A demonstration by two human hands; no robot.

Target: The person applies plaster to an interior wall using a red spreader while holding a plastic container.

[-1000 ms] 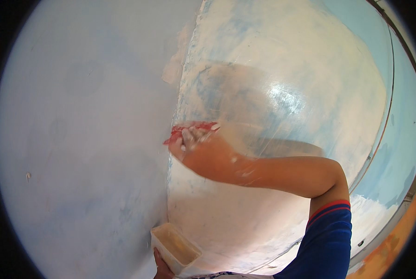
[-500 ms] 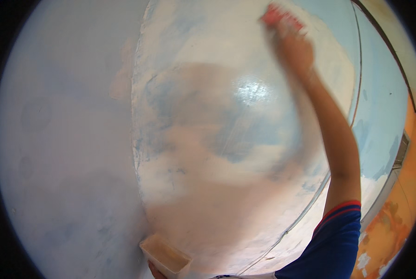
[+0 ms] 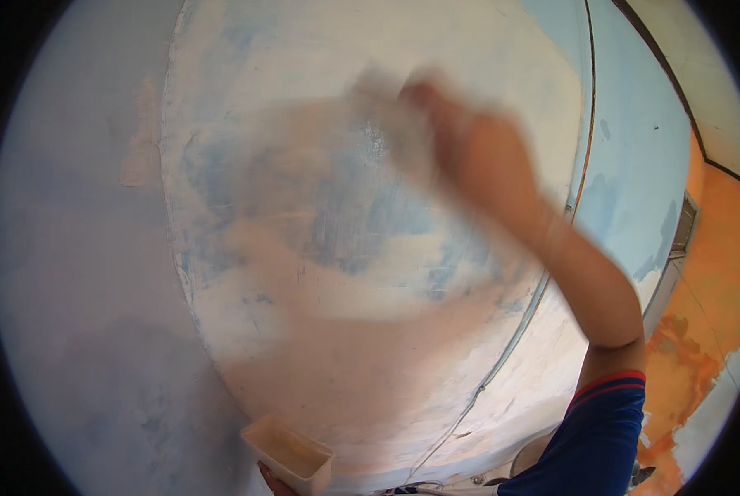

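So the right arm comes up from the lower right, blue sleeve with a red band at the shoulder, elbow bent, forearm angled up and left across the wall (image 3: 320,273). The right hand (image 3: 469,153) is pressed to the patchy white-and-blue plastered panel of that wall, toward the panel's upper middle. It's badly motion-blurred, so I honestly can't tell if the fingers are curled round anything or flat; there's just a smear off its left side.

The left hand (image 3: 272,479) barely peeks in at the bottom edge below the panel, fingers under one small cream rectangular tub (image 3: 289,453), holding it up from beneath. The tub sits low, near the panel's bottom edge, well apart from the right hand.

Count: two hands, one tub, one glossy wet patch mid-panel. An orange wall (image 3: 709,331) lies off to the panel's right.
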